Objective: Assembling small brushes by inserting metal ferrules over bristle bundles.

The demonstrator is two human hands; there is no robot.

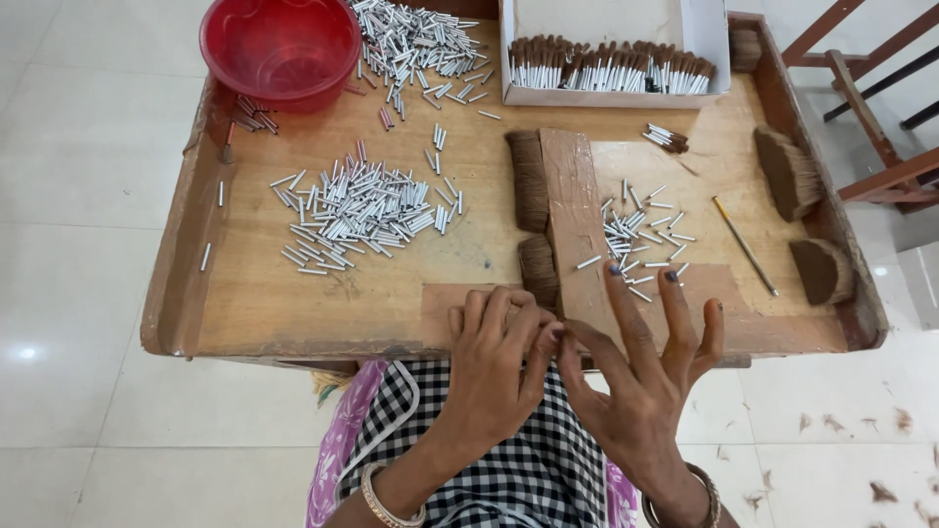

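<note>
My left hand (494, 352) is curled at the near edge of the wooden work table (293, 303), its fingertips pinched together against the thumb and forefinger of my right hand (646, 362). What sits between the fingertips is too small to make out. The other fingers of my right hand are spread apart and point up over a small scatter of silver metal tubes (641, 240). Two bundles of brown bristle fibre (533, 210) lie just beyond my hands, beside a raised wooden strip (572, 215).
A large pile of silver tubes (362, 210) lies left of centre, with more (416, 44) by a red plastic bowl (281, 49). A white box (704, 39) holds finished brush tips. More fibre bundles (787, 171) and a thin stick (743, 244) lie right. Chair frame (871, 117) at far right.
</note>
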